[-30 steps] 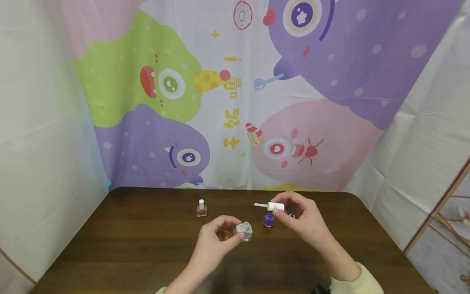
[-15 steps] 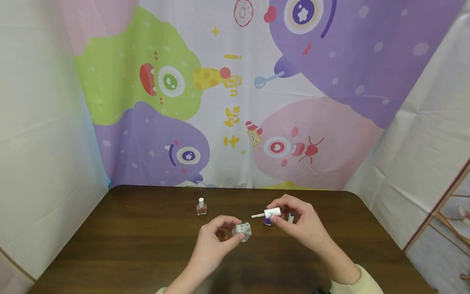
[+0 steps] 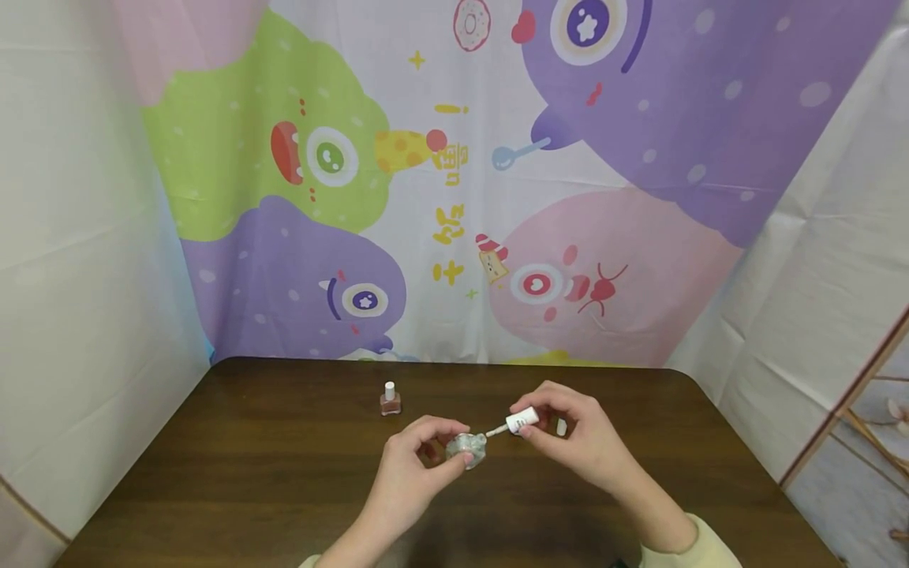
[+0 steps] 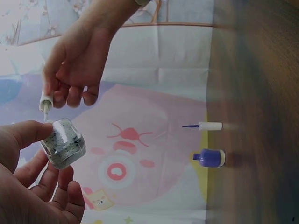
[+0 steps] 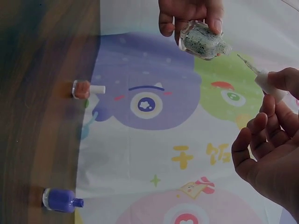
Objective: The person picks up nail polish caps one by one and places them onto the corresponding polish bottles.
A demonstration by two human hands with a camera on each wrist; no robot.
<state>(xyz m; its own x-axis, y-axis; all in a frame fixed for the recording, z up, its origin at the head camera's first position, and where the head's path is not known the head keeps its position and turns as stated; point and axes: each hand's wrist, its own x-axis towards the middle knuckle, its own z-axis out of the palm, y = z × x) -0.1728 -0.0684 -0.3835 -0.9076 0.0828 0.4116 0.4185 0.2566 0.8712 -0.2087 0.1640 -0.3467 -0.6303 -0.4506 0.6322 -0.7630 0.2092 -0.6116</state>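
I hold the speckled bottle [image 3: 465, 450] above the middle of the table [image 3: 234, 473], neck [image 5: 225, 48] leaning right, pinched in my left hand [image 3: 419, 461]. My right hand [image 3: 582, 430] pinches the white cap [image 3: 522, 420], its brush [image 5: 248, 64] just outside the neck. I'd brace the bottle and align brush with neck, lest it splay.

Three bottles, one speckled [image 3: 465, 450] between left fingers [image 3: 430, 427], one brown [image 3: 390, 405] and one purple [image 4: 210, 158] beyond, two brush caps, one [image 3: 522, 420] in right fingers [image 3: 561, 398], one [image 4: 211, 126] beyond.
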